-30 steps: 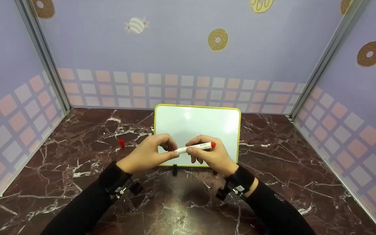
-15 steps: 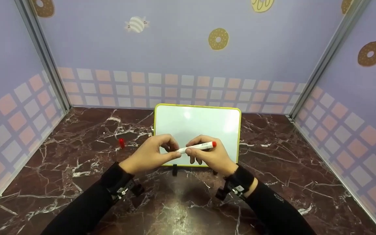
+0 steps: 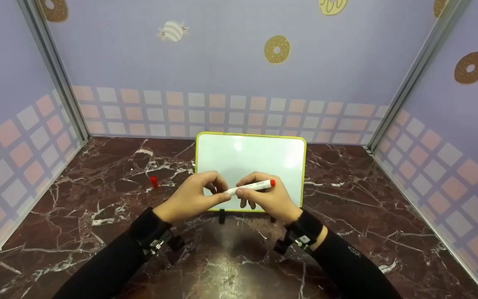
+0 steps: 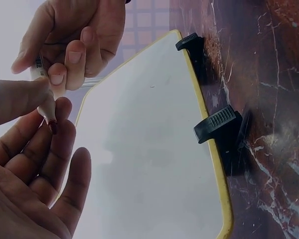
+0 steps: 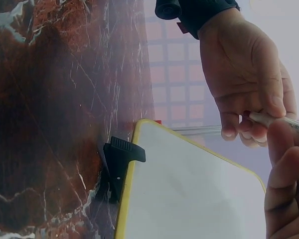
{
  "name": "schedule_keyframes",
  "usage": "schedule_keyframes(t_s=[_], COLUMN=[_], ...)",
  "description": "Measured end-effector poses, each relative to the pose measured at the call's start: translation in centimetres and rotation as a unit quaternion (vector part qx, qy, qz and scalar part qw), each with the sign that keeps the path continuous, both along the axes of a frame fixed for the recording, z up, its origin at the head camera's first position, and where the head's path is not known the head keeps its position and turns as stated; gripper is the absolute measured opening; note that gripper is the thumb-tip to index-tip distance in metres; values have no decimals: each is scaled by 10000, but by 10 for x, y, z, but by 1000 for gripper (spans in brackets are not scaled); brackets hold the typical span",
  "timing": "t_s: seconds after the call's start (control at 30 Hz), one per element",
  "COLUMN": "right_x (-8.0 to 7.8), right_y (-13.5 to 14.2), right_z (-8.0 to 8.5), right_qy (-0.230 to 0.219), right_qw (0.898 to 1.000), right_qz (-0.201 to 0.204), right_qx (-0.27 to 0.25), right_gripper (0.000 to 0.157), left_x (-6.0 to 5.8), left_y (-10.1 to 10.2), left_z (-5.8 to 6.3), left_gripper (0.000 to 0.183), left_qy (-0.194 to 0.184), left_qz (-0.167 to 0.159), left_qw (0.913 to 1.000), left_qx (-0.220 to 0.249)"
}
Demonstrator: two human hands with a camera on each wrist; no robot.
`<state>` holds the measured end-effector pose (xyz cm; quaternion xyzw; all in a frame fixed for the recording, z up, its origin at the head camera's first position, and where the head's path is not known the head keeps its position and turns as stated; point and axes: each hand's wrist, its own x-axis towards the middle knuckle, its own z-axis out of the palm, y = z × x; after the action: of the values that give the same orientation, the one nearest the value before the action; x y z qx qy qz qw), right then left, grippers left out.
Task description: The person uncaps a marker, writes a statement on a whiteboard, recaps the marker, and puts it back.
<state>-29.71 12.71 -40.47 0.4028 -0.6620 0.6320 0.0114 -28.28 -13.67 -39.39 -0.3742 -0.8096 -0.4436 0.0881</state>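
A white marker [image 3: 255,186] with a red end is held between both hands in front of the whiteboard. The right hand [image 3: 269,195] grips its barrel between thumb and fingers, the red end pointing right. Near the uncapped tip, the left hand [image 3: 195,195] pinches the marker with thumb and fingers. The dark red tip [image 4: 53,127] shows against the left fingers in the left wrist view. On the table to the left, apart from both hands, stands a red cap [image 3: 154,182]. Behind the hands is the yellow-framed whiteboard [image 3: 251,155], its surface without marks in the head view.
Black feet [image 3: 222,216] hold up the whiteboard's lower edge. It stands on a dark red marbled tabletop [image 3: 347,232]. Purple patterned panels [image 3: 230,62] close in the back and both sides, joined by metal posts [image 3: 413,79].
The left hand has shifted very slightly right along the marker, and the marker a touch right with it. The cap and whiteboard have stayed put.
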Motion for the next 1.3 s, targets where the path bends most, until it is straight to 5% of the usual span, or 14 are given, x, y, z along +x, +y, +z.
schedule_keyframes(t_s=[0.6,0.87,1.1,1.3], right_x=[-3,-7,-10,-13], right_y=[2,4,6,7], right_z=[0,-1,-2,-4], right_qy=[-9,-154,-281,-371], right_qw=[9997,9991,9982,9975], right_qz=[-262,-358,-513,-593], right_qx=[13,-155,-143,-84], right_gripper=[11,14,15,15], left_x=[-3,-11,-18,-25], left_y=[0,-3,-10,-17], left_z=[-3,-6,-6,-8], left_gripper=[11,12,11,19], left_qy=[-160,120,217,437], left_qz=[70,148,964,2063], left_qw=[9998,9997,9940,9727], left_qx=[-32,161,476,969])
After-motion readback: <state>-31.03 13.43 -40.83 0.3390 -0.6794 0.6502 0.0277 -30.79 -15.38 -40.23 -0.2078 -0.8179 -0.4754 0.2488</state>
